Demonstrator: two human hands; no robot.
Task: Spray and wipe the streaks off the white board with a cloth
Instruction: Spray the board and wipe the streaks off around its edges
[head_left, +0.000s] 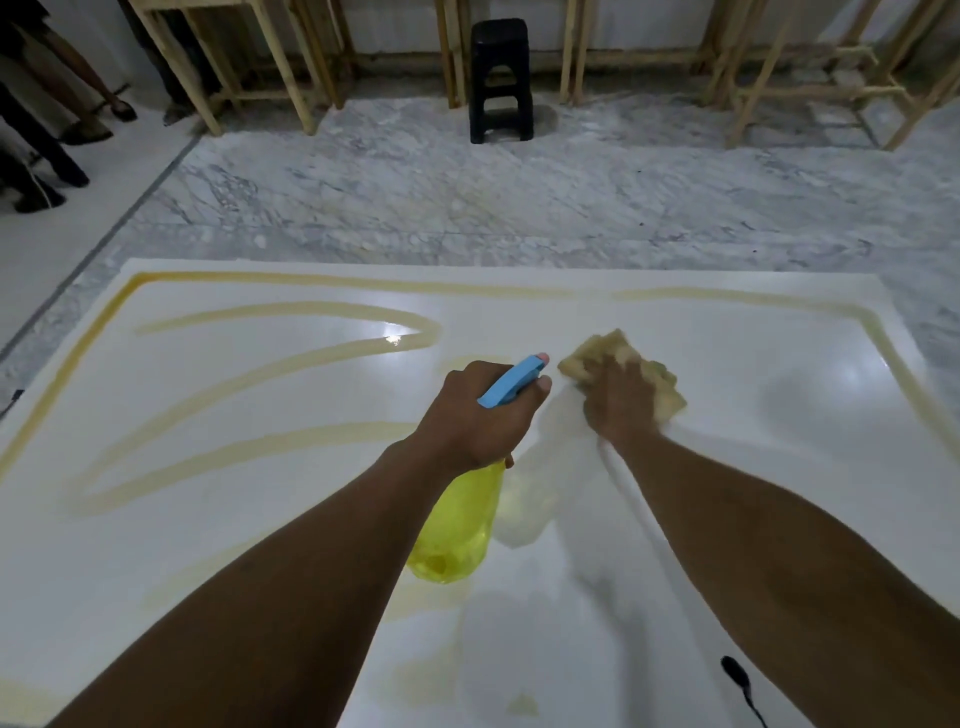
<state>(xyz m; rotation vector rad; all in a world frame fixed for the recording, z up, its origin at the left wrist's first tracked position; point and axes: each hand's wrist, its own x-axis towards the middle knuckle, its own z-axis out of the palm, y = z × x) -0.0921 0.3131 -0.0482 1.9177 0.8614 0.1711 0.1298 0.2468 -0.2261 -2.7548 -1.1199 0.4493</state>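
Near the middle of the white board (311, 519), the right hand (618, 405) presses flat on the cloth (602, 353), ready to scrub; just left of it the left hand (483, 415) is clenched round the spray bottle (457, 530), nozzle forward. Yellow streaks (249, 447) remain left of the cloth; the board's near edge is cut off

Cloth (623, 358) partly under right hand (621, 402), motion-blurred.

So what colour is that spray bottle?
Yellow spray bottle with a blue trigger head, clear in the head view.
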